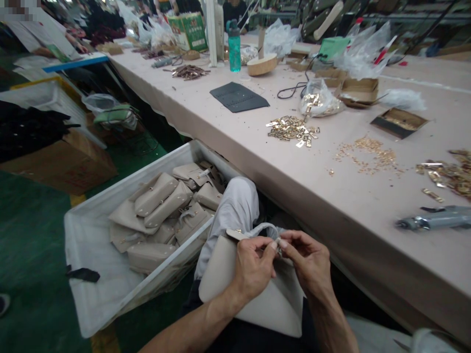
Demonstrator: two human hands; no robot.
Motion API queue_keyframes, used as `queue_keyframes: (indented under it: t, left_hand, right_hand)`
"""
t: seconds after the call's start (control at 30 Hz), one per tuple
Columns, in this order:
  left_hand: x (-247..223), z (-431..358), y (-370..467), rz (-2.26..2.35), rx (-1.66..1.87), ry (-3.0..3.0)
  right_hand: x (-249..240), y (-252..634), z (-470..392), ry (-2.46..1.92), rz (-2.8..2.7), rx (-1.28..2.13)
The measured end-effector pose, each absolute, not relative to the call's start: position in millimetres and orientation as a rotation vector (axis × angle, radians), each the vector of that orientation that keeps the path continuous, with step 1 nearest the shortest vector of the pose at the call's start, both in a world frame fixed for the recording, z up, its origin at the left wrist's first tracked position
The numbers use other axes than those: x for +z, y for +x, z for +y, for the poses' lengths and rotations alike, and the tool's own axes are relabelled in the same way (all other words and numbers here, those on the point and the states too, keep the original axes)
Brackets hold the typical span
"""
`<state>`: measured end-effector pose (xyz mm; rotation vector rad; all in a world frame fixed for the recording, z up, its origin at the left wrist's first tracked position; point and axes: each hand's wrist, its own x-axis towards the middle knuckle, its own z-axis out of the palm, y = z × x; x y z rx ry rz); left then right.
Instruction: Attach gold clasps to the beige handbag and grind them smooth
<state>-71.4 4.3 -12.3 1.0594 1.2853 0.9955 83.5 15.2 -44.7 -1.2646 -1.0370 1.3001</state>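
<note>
A beige handbag [224, 274] lies tilted across my lap, its curved handle [267, 227] standing up behind my fingers. My left hand [255, 262] pinches at the base of that handle with thumb and forefinger. Close against it, my right hand [307, 257] pinches the same spot from the other side. The fingertips nearly meet, and they mostly cover whatever small part is between them. A bit of gold-coloured metal shows on the bag's top edge, left of the handle.
At my left stands a white bin [83, 274] full of beige handbags [158, 201]. The table [206, 127] holds gold buckles [292, 130], small gold fittings [371, 152], a grey power screwdriver [437, 219], a black sheet [239, 97] and a teal bottle [234, 49]. Another person works far left.
</note>
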Motion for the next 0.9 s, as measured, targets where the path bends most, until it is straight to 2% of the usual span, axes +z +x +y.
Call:
queue_keyframes:
  t: [0.17,0.57,0.9]
  left_hand:
    - [-19,7,-75,1.098,0.942,1.018]
    - [-22,7,-70,1.146,1.039,0.958]
    - [-24,5,-70,1.138,1.01,0.905]
  right_hand:
    - [-55,86,16,-1.25,-0.963,1.287]
    - [-48,84,14,-1.29,-1.025,1.144]
    - [-49,83,12,-1.27,-1.043,1.16]
